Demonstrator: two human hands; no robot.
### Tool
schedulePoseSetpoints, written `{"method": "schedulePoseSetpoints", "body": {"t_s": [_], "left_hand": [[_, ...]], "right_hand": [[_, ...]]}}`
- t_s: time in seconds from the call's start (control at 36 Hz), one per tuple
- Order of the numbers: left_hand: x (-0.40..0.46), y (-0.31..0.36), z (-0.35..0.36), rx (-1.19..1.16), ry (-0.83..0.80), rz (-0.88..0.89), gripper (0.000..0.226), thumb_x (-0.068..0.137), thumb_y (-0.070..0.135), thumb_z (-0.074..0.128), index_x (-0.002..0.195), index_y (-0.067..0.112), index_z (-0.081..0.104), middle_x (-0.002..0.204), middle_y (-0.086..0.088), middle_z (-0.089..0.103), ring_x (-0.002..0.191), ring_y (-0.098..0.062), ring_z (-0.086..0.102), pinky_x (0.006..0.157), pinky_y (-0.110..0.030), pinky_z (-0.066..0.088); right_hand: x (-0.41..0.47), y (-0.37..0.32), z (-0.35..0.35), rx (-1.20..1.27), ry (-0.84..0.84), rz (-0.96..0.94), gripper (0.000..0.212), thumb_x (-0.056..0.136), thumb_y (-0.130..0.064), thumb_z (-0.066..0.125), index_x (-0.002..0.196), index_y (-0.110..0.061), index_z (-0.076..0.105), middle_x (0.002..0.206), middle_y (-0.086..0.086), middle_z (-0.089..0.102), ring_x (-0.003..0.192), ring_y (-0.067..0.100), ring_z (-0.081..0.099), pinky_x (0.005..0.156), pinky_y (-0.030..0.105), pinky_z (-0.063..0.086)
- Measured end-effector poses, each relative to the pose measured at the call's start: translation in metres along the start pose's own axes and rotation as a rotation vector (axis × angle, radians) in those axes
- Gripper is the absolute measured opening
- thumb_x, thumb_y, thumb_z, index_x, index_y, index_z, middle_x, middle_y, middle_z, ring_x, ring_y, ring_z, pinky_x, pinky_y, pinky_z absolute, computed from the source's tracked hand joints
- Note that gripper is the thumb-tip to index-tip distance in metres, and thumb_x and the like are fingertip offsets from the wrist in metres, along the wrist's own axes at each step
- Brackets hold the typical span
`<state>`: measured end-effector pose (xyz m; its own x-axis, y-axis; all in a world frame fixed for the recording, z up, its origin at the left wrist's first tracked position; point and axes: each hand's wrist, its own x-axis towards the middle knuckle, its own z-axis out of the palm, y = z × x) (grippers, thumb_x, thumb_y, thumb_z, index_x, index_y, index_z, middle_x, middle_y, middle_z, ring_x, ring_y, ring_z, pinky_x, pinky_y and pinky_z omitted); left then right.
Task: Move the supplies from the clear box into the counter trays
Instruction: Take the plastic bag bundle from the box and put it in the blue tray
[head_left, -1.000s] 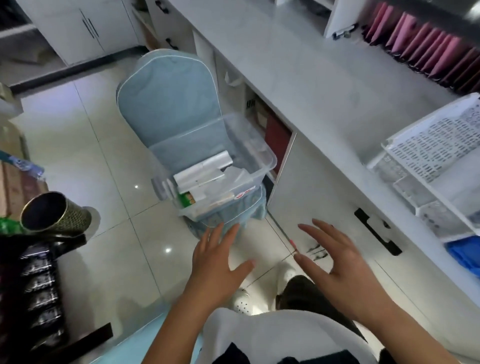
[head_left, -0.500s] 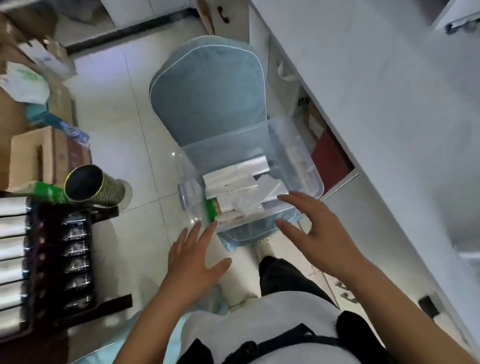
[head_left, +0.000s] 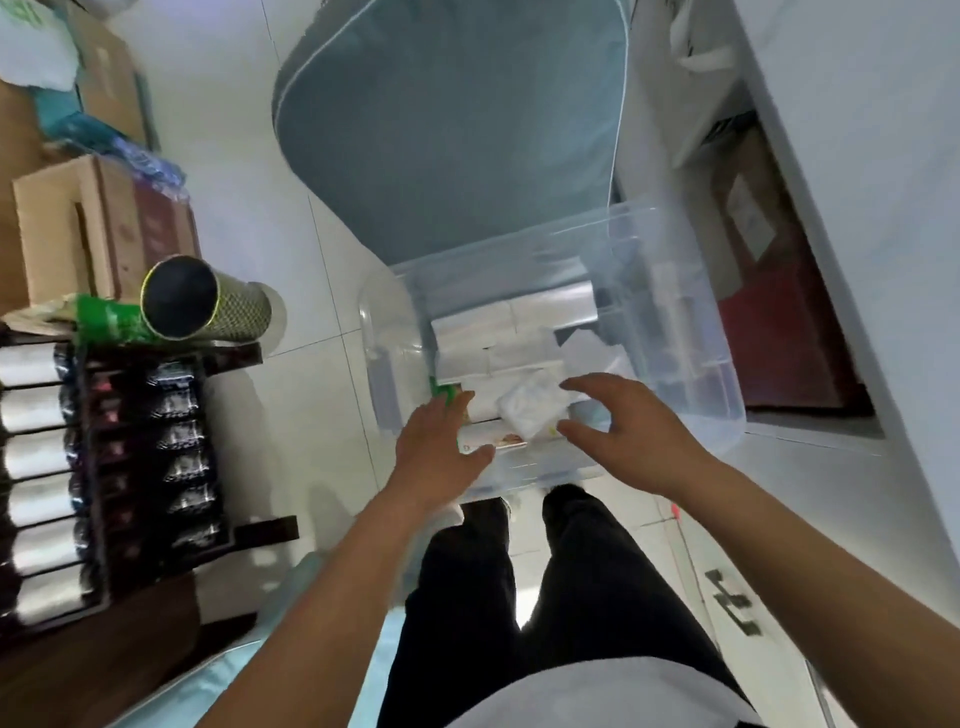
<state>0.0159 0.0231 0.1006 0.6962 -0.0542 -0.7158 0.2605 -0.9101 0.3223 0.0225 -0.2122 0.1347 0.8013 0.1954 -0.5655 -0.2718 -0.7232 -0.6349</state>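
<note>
Pale glossy floor tiles (head_left: 249, 197) spread beneath you as you stand over a clear box (head_left: 691, 332) resting on the seat of a blue-covered chair (head_left: 452, 135), its backrest rising beyond your fingertips. Your left hand (head_left: 436, 447) hovers flat and open at the box's near-left corner, fingers spread and gripping nothing; whether it touches the rim is unclear. Your right hand (head_left: 618, 436) reaches over the near edge with thumb and fingers curved apart, empty, its fingertips just beside a crumpled white packet (head_left: 532, 408) that lies on top of the supplies. Beyond both hands, inside the box, sit long white wrapped packs (head_left: 514, 322), and a green-edged item (head_left: 444, 389) shows just past your left fingertips. A strip of label (head_left: 498, 441) between your hands carries red and orange print too blurred to read. To the right of your right hand runs a white counter (head_left: 883, 156), with a dark red panel (head_left: 795, 332) in the opening below it. Well to the left of your left hand stands a dark rack of silvery packs (head_left: 104, 467), with a mesh-patterned cylinder (head_left: 208, 299) lying on its top, a green packet (head_left: 109, 317) beside it and cardboard boxes (head_left: 67, 228) behind. Your dark trousers (head_left: 561, 597) fill the lower frame.
</note>
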Motion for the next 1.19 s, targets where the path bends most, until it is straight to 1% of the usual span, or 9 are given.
{"method": "schedulePoseSetpoints", "body": {"t_s": [0.14,0.31,0.42,0.5,0.61,0.75,0.94,1.03,1.19], "left_hand": [[0.101,-0.014,0.029,0.056,-0.049,-0.033,0.074,0.089,0.034,0.064,0.153,0.022,0.03,0.159,-0.007,0.032,0.144,-0.027,0.032,0.116,-0.041,0.03],[0.196,-0.027,0.061,0.306,-0.063,0.09,0.067,0.085,0.018,0.063,0.148,0.02,0.038,0.147,-0.008,0.046,0.131,-0.03,0.045,0.108,-0.042,0.038],[0.231,-0.03,0.079,0.438,-0.081,0.159,0.055,0.089,0.012,0.057,0.141,0.021,0.045,0.135,-0.008,0.052,0.12,-0.031,0.051,0.101,-0.045,0.043],[0.249,-0.027,0.081,0.412,-0.019,0.211,0.041,0.09,0.008,0.053,0.13,0.019,0.054,0.124,-0.009,0.056,0.112,-0.03,0.054,0.09,-0.044,0.048],[0.257,-0.025,0.078,0.439,0.046,0.325,0.039,0.092,0.0,0.043,0.125,0.015,0.056,0.116,-0.011,0.057,0.104,-0.03,0.057,0.077,-0.04,0.045],[0.259,-0.031,0.06,0.34,0.112,0.305,0.043,0.088,-0.008,0.043,0.123,0.013,0.06,0.11,-0.013,0.058,0.099,-0.033,0.059,0.078,-0.043,0.048],[0.227,-0.03,0.039,0.141,0.273,0.298,0.041,0.09,-0.004,0.047,0.123,0.016,0.063,0.106,-0.01,0.061,0.091,-0.031,0.062,0.067,-0.036,0.046],[0.203,-0.029,0.034,0.025,0.366,0.273,0.035,0.093,0.003,0.051,0.121,0.019,0.063,0.101,-0.005,0.059,0.088,-0.024,0.059,0.068,-0.029,0.036],[0.159,-0.03,0.036,-0.376,0.434,0.124,0.03,0.087,0.0,0.061,0.116,0.008,0.067,0.102,-0.008,0.067,0.088,-0.018,0.061,0.082,-0.027,0.048]], "right_hand": [[0.052,0.024,0.018,-0.13,-0.214,0.164,0.059,0.09,-0.049,0.061,0.144,-0.03,0.045,0.147,-0.001,0.049,0.135,0.021,0.043,0.109,0.037,0.035],[0.087,0.043,0.047,-0.009,-0.06,0.213,0.052,0.091,-0.041,0.062,0.141,-0.031,0.049,0.137,0.001,0.058,0.12,0.02,0.054,0.09,0.027,0.036],[0.089,0.064,0.071,0.019,-0.107,0.296,0.054,0.091,-0.045,0.061,0.141,-0.033,0.048,0.145,-0.003,0.052,0.132,0.017,0.047,0.099,0.026,0.033],[0.091,0.077,0.083,0.006,-0.179,0.354,0.057,0.091,-0.047,0.061,0.144,-0.031,0.046,0.149,-0.004,0.048,0.136,0.018,0.043,0.11,0.034,0.033],[0.105,0.087,0.085,-0.1,-0.229,0.373,0.06,0.089,-0.046,0.064,0.143,-0.029,0.046,0.149,0.0,0.049,0.135,0.024,0.045,0.111,0.044,0.035],[0.145,0.106,0.086,-0.415,-0.251,0.28,0.067,0.087,-0.039,0.065,0.147,-0.029,0.038,0.147,0.005,0.048,0.132,0.031,0.045,0.106,0.049,0.038],[0.19,0.146,0.104,-0.847,-0.337,-0.071,0.079,0.09,-0.021,0.061,0.155,-0.023,0.017,0.159,0.011,0.024,0.145,0.034,0.024,0.116,0.055,0.018],[0.206,0.157,0.106,-0.98,-0.344,-0.213,0.077,0.089,-0.018,0.06,0.154,-0.017,0.019,0.156,0.013,0.03,0.14,0.033,0.031,0.115,0.054,0.02],[0.214,0.169,0.114,-1.088,-0.307,-0.33,0.074,0.09,-0.03,0.059,0.153,-0.013,0.023,0.153,0.013,0.037,0.136,0.035,0.038,0.113,0.055,0.023]]}}
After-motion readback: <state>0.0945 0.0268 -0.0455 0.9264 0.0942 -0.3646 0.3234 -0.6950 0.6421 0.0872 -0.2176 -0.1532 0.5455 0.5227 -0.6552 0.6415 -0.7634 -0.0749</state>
